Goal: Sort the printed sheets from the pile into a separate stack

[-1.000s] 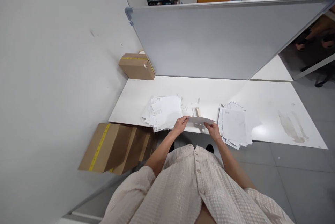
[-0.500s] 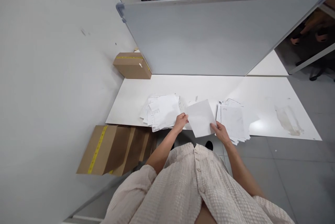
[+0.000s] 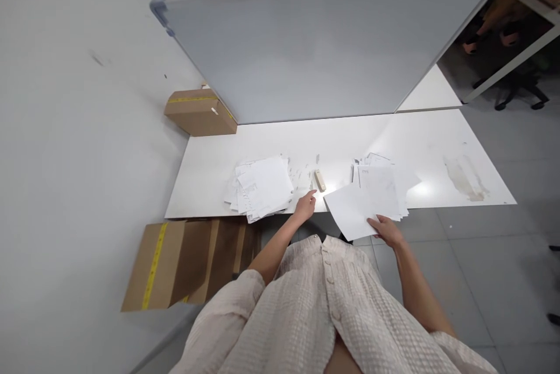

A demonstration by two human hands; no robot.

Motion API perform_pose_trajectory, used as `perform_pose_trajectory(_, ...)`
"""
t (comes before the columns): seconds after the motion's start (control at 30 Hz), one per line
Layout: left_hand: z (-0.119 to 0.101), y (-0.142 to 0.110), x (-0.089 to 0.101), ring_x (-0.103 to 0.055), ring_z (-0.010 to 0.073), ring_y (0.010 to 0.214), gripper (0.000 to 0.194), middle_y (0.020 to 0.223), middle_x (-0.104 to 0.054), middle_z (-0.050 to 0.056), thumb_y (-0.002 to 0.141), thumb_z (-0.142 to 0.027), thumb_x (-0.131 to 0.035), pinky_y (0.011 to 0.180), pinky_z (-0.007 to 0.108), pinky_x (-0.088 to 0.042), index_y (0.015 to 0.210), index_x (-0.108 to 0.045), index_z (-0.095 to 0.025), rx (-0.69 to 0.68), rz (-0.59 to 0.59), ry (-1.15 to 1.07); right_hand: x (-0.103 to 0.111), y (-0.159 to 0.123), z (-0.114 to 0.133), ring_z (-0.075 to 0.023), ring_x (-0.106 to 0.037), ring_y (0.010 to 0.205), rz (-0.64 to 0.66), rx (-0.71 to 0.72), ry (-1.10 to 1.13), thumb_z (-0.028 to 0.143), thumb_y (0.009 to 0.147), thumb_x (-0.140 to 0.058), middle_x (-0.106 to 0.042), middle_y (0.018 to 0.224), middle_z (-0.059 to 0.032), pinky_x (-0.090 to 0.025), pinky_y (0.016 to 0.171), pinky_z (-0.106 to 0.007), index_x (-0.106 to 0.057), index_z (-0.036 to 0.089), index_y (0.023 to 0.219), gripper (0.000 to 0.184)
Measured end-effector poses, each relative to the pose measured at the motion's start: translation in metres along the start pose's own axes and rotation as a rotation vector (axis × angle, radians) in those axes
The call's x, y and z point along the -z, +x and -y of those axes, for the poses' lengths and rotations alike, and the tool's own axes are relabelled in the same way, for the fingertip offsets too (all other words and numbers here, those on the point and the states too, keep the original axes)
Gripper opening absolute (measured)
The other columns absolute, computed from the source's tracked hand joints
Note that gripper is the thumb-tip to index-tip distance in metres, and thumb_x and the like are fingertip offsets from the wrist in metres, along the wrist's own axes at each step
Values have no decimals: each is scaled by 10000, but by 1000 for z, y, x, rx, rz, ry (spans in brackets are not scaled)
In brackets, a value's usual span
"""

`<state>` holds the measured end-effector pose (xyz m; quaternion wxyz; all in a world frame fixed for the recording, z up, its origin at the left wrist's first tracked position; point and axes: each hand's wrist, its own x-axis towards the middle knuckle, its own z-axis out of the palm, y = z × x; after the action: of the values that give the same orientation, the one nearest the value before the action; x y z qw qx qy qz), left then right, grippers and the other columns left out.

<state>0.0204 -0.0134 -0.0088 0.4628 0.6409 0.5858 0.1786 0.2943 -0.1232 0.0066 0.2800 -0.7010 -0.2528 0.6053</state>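
Note:
My right hand [image 3: 387,230] pinches the lower right edge of a white paper sheet [image 3: 350,213], which tilts over the table's front edge and partly overlaps the right paper stack [image 3: 382,184]. Off the paper, my left hand [image 3: 305,206] has its index finger stretched out and holds nothing. Just beyond that fingertip lies a small beige oblong object [image 3: 319,180], possibly a stapler. To the left of my left hand sits another loose paper stack [image 3: 265,184], its sheets fanned unevenly.
A whiteboard [image 3: 324,47] stands along the back of the white table [image 3: 201,181]. One cardboard box [image 3: 201,114] rests at its far left corner, and open cardboard boxes [image 3: 170,263] stand below on the left. Dark smudges mark the tabletop. A person's feet show at upper right.
My left hand has let go of the sheet. My right hand has drawn the sheet right and toward me, uncovering the beige object. The view has shifted slightly.

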Motion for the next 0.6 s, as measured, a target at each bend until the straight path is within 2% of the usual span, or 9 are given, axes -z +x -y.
perform_pose_trajectory(0.17, -6, 9, -4, -502, 198, 983, 456, 1077, -553, 84, 817, -164, -363, 855, 314, -369, 1271, -360, -210, -102, 96, 317, -16, 15, -2, -73, -398, 418, -32, -16, -6, 348, 653, -557, -445, 493, 44, -336, 363, -187, -529, 144, 764, 234)
perform_pose_trajectory(0.3, -9, 16, -6, -487, 204, 996, 473, 1084, -521, 95, 842, -178, -299, 832, 303, -376, 1312, -280, -223, -140, 147, 477, -22, 25, 2, -73, -395, 406, -41, 10, 36, 328, 664, -550, -449, 483, 41, -326, 344, -181, -522, 147, 756, 205)
perform_pose_trajectory(0.6, -14, 28, -8, -535, 212, 894, 564, 1051, -499, 85, 800, -99, -293, 715, 299, -401, 1310, -244, -334, -47, 270, 688, -30, 30, 11, -79, -413, 412, -68, 1, 17, 319, 672, -533, -464, 493, 39, -338, 342, -180, -528, 149, 781, 202)
